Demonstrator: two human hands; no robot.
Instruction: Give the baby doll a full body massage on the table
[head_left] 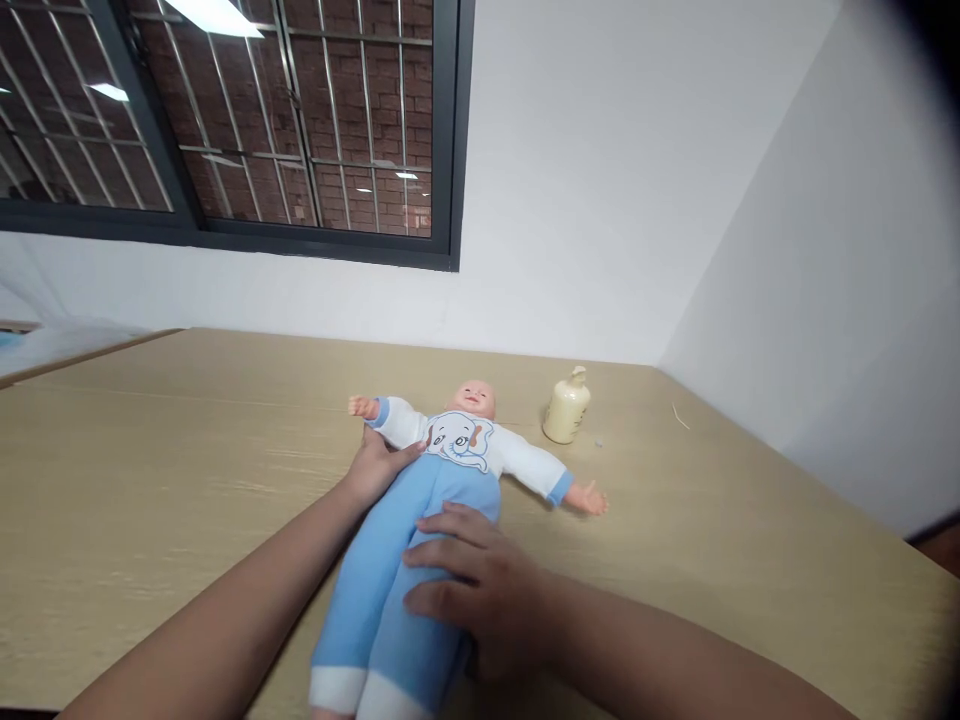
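Note:
A baby doll (450, 500) lies face up on the table, arms spread, its head toward the wall. It wears a white top with an elephant picture on the chest and light blue trousers with white cuffs. My left hand (379, 468) is closed on the doll's side at the waist, thumb over the front; its other fingers are mostly hidden. Over the doll's thigh, my right hand (487, 585) rests with fingers apart and slightly bent, not wrapped round the leg. The doll's feet are cut off by the lower frame edge.
A cream pump bottle (568, 408) stands beyond the doll's outstretched arm, to the right of its head. The wooden tabletop (187, 480) meets white walls at the back and right. A thin pale strand (680, 416) lies near the right wall. Above is a dark-framed barred window (450, 150).

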